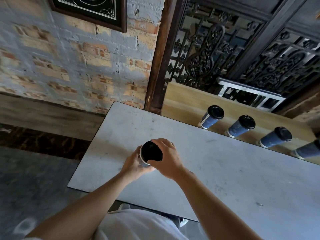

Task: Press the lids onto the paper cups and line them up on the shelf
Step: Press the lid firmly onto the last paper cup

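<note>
Hands [133, 163] [166, 158] grip one cup [152, 152]; four cups [212, 116] [241, 126] [275, 136] [308, 149] shelved.

no readable text, marks on lidded cups [207, 120] too blurred

Dim, cool light falls evenly on the grey table [225, 170], with only soft shadows. The wide lens bends the brick wall [78, 58] and carved screen [207, 63] at the edges, where detail smears, perhaps from head motion.
</note>
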The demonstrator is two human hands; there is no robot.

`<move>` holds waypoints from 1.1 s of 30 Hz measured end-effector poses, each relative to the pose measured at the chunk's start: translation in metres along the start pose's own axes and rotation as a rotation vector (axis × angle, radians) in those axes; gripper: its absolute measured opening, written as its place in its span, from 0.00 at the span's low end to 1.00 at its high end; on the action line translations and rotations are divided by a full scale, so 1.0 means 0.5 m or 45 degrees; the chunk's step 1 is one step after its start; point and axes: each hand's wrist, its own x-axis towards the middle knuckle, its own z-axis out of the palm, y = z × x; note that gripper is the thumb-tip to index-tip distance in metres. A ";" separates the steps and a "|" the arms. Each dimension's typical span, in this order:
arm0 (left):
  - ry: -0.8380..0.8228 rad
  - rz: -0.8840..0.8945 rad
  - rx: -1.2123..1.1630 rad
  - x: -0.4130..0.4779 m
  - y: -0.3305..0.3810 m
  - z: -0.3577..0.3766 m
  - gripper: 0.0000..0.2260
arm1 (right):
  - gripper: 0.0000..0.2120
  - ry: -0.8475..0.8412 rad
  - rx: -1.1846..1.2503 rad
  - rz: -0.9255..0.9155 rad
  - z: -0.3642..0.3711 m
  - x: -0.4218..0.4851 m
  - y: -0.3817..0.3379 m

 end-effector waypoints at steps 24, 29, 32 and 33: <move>-0.043 -0.082 0.031 -0.015 0.030 -0.012 0.34 | 0.33 -0.157 -0.257 -0.070 -0.004 0.008 -0.006; -0.139 -0.218 -0.120 0.002 0.037 -0.043 0.22 | 0.33 -0.128 -0.193 -0.077 -0.001 0.005 -0.001; -0.044 -0.407 -0.477 0.002 0.062 -0.052 0.14 | 0.33 -0.119 -0.091 -0.057 0.007 0.004 0.010; -0.009 -0.436 -0.549 -0.001 0.074 -0.049 0.13 | 0.33 -0.107 -0.063 -0.056 0.009 0.004 0.013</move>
